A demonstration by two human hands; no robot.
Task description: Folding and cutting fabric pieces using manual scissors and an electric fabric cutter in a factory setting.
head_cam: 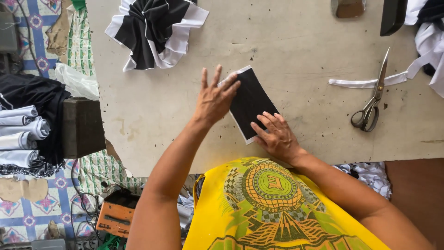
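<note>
I see the black cloth piece [249,104] lying flat on the bench [296,65], near the front edge, with a thin white border on its far end and left side. Its long axis runs diagonally, from far-left to near-right. My left hand [215,97] is over the far-left corner of the piece, fingers spread and flat, fingertips touching the cloth; it pinches nothing. My right hand [277,134] rests on the near-right end, fingers together and pressed flat on the cloth, also holding nothing. So the piece lies between both hands, and the right hand covers more of it. To the right of the piece, well apart, lie scissors [372,99] on a white strip [358,83]. Far-left of the piece lies a black-and-white fabric bundle [155,30].
</note>
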